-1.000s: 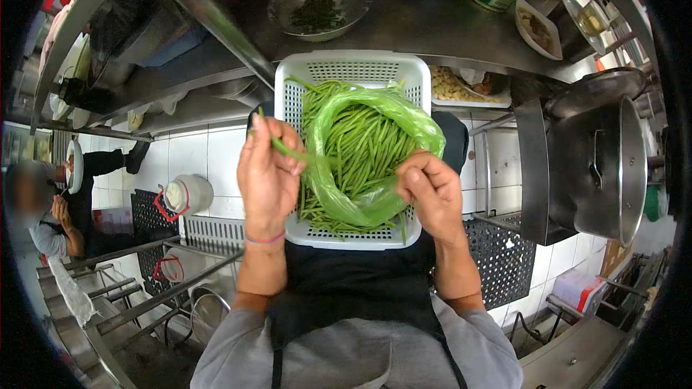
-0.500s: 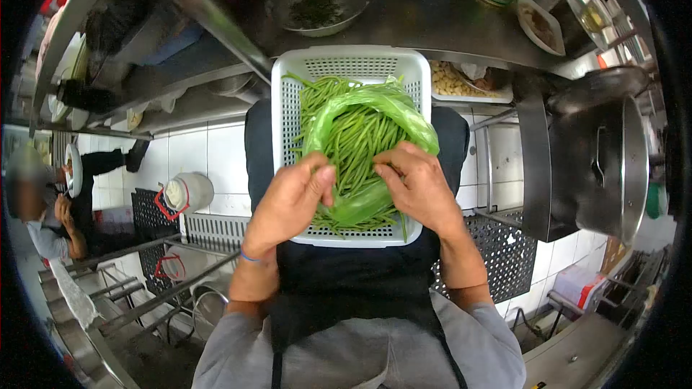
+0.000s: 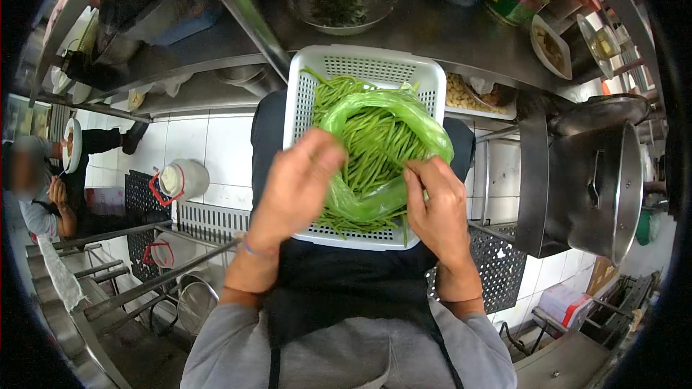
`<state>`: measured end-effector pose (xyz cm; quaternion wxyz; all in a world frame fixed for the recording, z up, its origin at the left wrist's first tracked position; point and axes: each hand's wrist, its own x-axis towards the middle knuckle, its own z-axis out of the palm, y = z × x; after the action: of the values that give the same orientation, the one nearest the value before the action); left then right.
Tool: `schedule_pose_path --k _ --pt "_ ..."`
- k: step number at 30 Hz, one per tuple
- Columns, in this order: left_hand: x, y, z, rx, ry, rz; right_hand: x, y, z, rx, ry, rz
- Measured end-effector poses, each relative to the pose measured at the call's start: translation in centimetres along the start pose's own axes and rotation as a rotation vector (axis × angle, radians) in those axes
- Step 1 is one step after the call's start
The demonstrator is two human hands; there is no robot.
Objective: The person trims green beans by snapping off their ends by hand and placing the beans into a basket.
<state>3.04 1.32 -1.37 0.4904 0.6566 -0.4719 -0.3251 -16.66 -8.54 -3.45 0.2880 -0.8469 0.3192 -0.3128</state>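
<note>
A white plastic basket rests on my lap, holding green beans. Inside it sits an open green plastic bag full of green beans, with more loose beans around the bag. My right hand is at the bag's right side, thumb and finger pinched on what looks like the end of a green bean. Over the left rim of the bag is my left hand, smeared by motion, so its fingers and anything in them cannot be made out.
Ahead runs a metal counter with a steel bowl of dark green leaves. A tray of pale pieces sits under its edge. To the right stands a large steel pot; at left, a white bucket and another person holding a plate.
My left hand has lifted slightly and is moving fast. The right hand has moved a little right, away from the bag's middle. The view has shifted slightly.
</note>
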Motion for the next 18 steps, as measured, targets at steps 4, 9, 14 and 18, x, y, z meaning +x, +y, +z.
schedule_pose_path --k 4,9,14,18 --pt "0.1 1.8 3.0 0.308 -0.053 0.418 -0.2 -1.8 -1.8 0.019 -0.026 -0.065" --pt "0.4 0.1 4.2 0.355 -0.144 0.410 -0.8 -1.4 -2.3 0.104 -0.007 -0.067" --pt "0.5 -0.5 3.9 -0.351 -0.154 0.063 -0.9 -0.4 -2.4 0.352 0.022 0.097" --pt "0.5 0.0 3.1 -0.935 -0.089 -0.204 -1.0 -0.4 -1.8 0.442 -0.137 0.132"
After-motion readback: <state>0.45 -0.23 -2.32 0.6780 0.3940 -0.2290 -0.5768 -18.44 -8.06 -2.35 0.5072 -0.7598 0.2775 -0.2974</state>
